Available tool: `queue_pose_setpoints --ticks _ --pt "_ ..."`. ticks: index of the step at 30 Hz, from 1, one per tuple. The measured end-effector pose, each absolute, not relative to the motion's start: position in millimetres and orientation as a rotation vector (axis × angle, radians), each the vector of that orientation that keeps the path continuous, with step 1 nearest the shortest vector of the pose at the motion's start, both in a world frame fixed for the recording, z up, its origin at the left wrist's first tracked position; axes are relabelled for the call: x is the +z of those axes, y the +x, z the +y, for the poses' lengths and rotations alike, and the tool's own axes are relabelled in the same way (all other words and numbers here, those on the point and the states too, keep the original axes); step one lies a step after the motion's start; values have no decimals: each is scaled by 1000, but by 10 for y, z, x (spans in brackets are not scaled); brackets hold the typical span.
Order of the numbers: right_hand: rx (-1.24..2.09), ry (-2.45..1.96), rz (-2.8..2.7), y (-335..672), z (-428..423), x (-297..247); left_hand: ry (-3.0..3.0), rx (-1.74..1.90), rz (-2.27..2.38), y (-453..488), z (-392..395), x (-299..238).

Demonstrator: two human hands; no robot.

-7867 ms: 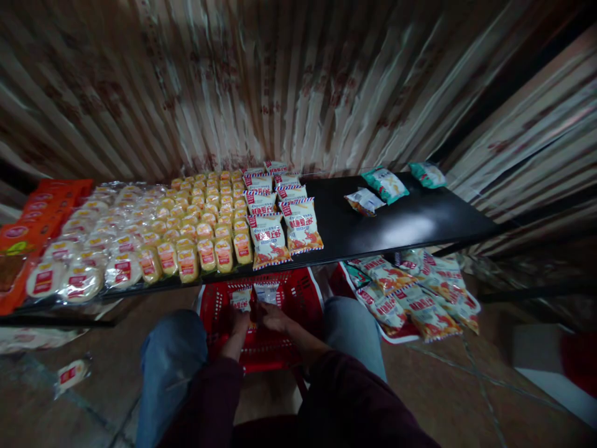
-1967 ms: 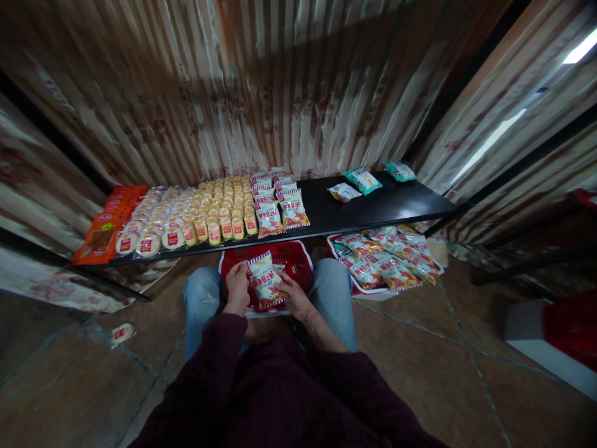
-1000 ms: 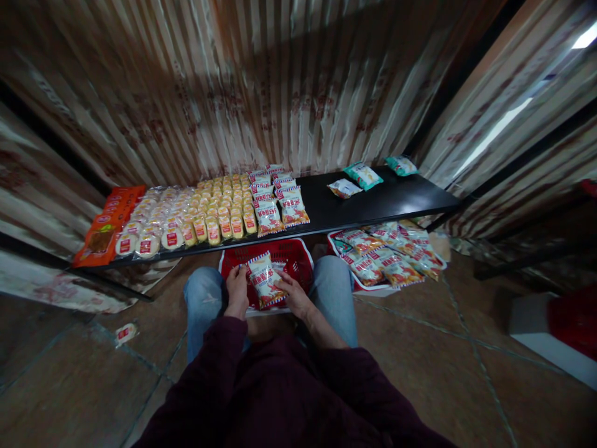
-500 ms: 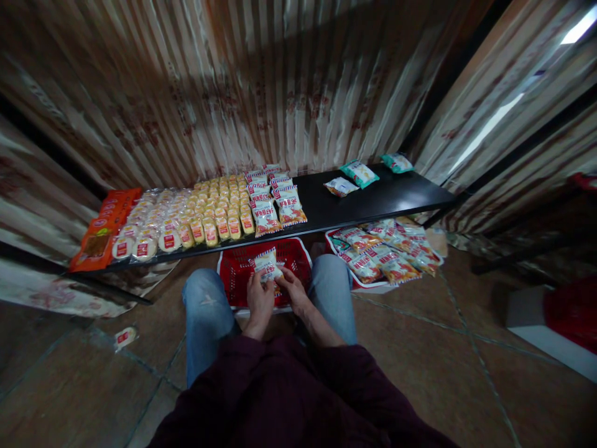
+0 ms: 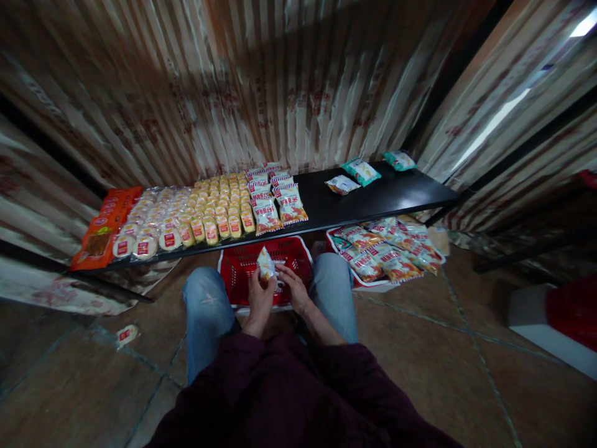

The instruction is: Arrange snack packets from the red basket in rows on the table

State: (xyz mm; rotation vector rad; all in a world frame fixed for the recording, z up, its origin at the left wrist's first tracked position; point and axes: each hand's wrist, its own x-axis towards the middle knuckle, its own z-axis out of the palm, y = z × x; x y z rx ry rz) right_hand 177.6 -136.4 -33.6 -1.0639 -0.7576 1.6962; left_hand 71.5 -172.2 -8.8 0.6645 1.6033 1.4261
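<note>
I sit with my knees apart in front of a low black shelf [image 5: 373, 202]. Between my knees stands a red plastic basket [image 5: 242, 264]. My left hand [image 5: 259, 297] is closed round a white snack packet [image 5: 265, 264] with red print, held edge-on over the basket. My right hand [image 5: 291, 289] sits just right of the packet, fingers curled towards it. I cannot see whether they touch it or hold anything.
On the shelf lie rows of round cakes [image 5: 144, 230], yellow packets [image 5: 219, 208], two rows of the same white-red snack packets [image 5: 275, 199], orange packs [image 5: 105, 224] and three loose bags [image 5: 361, 171]. A tray of snack bags [image 5: 387, 252] sits on the floor. A stray packet [image 5: 127, 334] lies at left.
Earlier both hands reached down into the basket. They then lifted one snack packet, held it face-on, and my left hand has now turned it edge-on over the basket.
</note>
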Motion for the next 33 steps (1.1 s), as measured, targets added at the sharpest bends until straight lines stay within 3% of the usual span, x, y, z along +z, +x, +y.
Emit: queue_pose_setpoints --ticks 33 --pt "1582 -1141 -692 1752 -1318 -449 29 1445 1250 640 -1724 -205"
